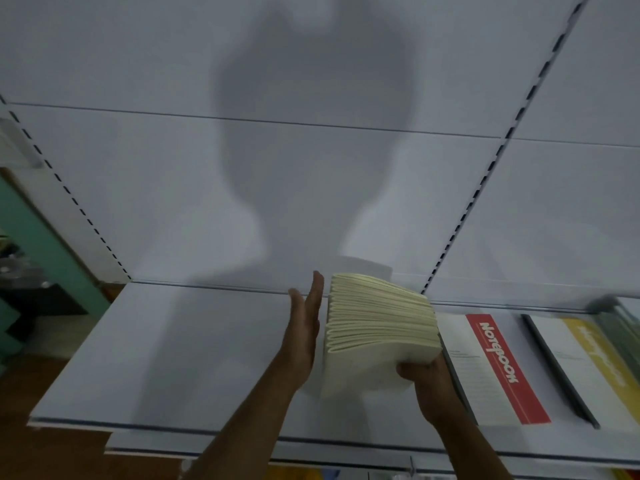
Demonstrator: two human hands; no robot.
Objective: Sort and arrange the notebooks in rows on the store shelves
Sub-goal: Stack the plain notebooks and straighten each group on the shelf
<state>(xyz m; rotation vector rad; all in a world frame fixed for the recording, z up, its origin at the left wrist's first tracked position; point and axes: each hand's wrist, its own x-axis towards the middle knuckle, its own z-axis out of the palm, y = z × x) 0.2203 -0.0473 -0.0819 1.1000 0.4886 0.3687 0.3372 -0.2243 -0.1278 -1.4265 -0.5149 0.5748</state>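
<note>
Gripping the notebook stack [377,327], the right hand [429,382] hides its near corner.

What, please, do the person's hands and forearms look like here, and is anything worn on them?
Both forearms are bare as far as the frame shows: no sleeves, gloves, watch or bracelets visible. The left hand shows long, slender fingers, with no ring visible. The right hand shows only knuckles and wrist, also unadorned. The picture is dim and slightly blurred, so fine marks cannot be told.
</note>
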